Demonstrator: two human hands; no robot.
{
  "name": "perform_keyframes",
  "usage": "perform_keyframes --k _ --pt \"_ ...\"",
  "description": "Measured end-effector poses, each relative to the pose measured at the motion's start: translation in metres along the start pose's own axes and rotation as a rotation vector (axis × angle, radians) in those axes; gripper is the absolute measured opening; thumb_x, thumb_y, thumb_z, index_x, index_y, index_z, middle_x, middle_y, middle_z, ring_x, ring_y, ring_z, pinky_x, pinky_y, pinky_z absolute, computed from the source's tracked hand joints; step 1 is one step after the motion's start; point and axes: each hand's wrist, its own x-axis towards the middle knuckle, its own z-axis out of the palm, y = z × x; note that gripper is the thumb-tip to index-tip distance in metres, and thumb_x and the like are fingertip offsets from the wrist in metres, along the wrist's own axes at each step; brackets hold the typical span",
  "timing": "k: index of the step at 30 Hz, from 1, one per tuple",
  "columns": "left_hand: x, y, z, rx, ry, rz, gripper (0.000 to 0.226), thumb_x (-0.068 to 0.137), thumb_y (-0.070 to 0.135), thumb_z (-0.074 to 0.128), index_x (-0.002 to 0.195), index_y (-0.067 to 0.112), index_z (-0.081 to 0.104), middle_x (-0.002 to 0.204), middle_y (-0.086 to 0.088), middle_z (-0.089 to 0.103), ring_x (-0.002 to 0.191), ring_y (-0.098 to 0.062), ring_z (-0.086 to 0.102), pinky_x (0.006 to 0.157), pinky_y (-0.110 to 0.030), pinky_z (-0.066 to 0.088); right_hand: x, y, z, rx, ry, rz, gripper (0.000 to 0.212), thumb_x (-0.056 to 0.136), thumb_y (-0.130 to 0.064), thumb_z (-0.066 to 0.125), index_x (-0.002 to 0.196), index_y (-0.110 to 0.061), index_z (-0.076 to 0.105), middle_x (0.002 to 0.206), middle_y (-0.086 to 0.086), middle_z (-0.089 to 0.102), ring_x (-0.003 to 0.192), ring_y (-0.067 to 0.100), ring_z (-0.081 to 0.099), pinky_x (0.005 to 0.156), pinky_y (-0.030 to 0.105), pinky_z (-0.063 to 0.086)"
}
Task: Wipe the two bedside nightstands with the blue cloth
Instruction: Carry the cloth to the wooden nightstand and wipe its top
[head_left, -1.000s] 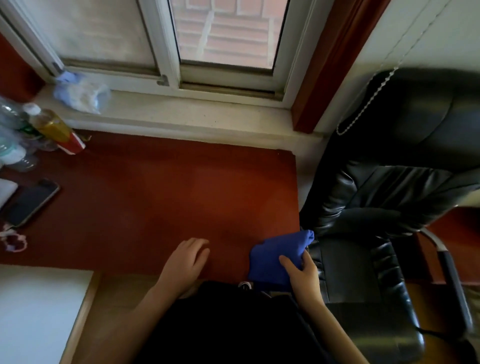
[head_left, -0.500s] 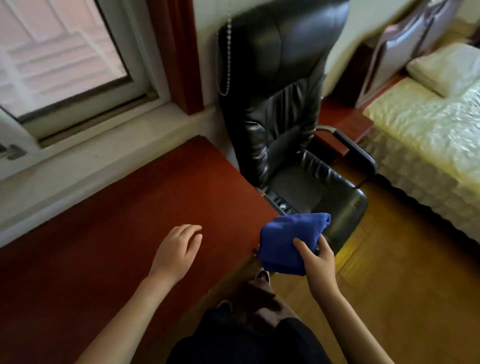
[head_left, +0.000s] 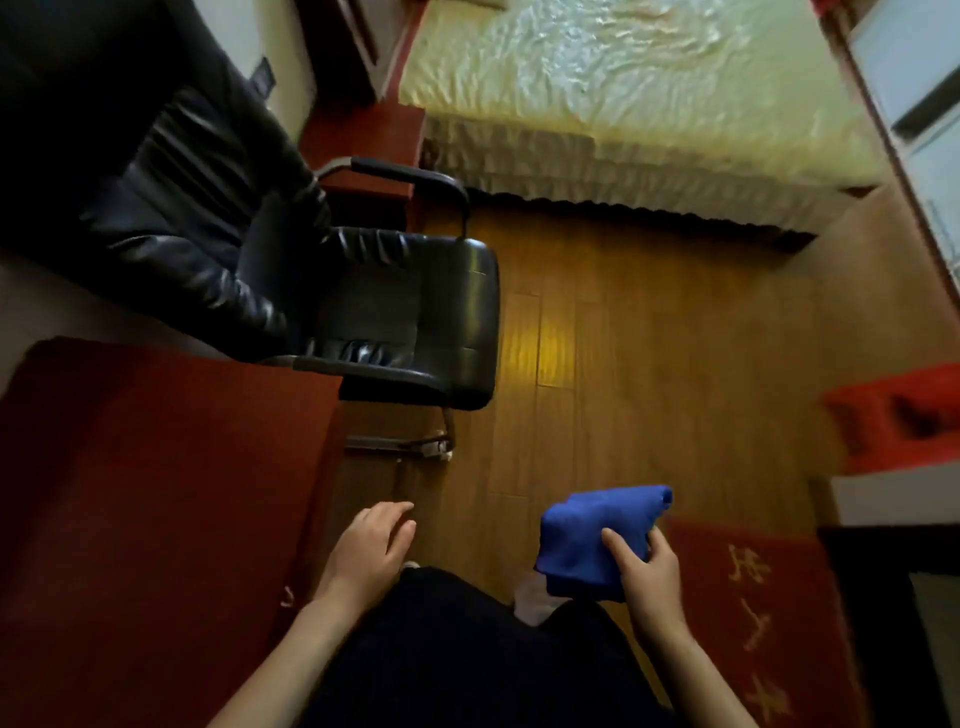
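We hold the blue cloth (head_left: 587, 540) bunched in our right hand (head_left: 647, 577), thumb on top and fingers curled round its near right side, above the wooden floor (head_left: 649, 338) at the near centre. Our left hand (head_left: 366, 551) is apart from it to the left, holding nothing, fingers loosely extended, just beside the right edge of the red bench (head_left: 156, 493). A black leather chair (head_left: 311, 291) stands beyond the bench. Farther off, a red-brown nightstand (head_left: 363, 132) sits between the chair and the bed (head_left: 623, 93), well apart from the cloth. A red mat (head_left: 753, 613) lies near right.
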Motion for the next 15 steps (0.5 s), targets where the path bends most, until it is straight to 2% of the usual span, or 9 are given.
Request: perform_keyframes --k 3,6,12,15 --pt "0.021 0.04 0.031 0.033 -0.057 0.057 0.041 0.099 0.036 0.041 0.133 0.018 0.054 0.13 0.004 0.06 0.122 -0.01 0.052 0.098 -0.027 0.045 0.013 0.03 -0.053 0.03 0.158 0.071 0.031 0.085 -0.011 0.072 0.113 -0.005 0.061 0.105 0.014 0.071 0.093 0.025 0.068 0.085 0.048 0.055" --pt "0.045 0.089 0.06 0.022 -0.072 0.09 0.038 0.099 0.034 0.042 0.131 0.018 0.055 0.126 0.003 0.061 0.119 -0.01 0.054 0.093 -0.025 0.044 0.03 0.046 -0.107 0.053 0.235 0.119 0.038 0.084 -0.012 0.072 0.12 -0.005 0.059 0.107 0.012 0.069 0.096 0.027 0.068 0.088 0.05 0.055" --pt "0.075 0.168 0.106 -0.098 -0.08 0.018 0.034 0.1 0.031 0.042 0.127 0.018 0.058 0.123 0.0 0.062 0.113 -0.013 0.055 0.089 -0.028 0.045 0.09 0.042 -0.187 0.062 0.283 0.097 0.045 0.085 -0.007 0.07 0.126 0.001 0.055 0.115 0.018 0.065 0.104 0.032 0.063 0.086 0.041 0.052" --pt "0.084 0.188 0.111 -0.123 -0.059 -0.036 0.033 0.1 0.03 0.043 0.125 0.018 0.06 0.123 0.0 0.062 0.112 -0.014 0.056 0.09 -0.029 0.045 0.122 0.02 -0.2 0.068 0.202 0.037 0.041 0.086 -0.005 0.068 0.125 0.001 0.056 0.114 0.016 0.066 0.103 0.028 0.065 0.073 0.027 0.055"
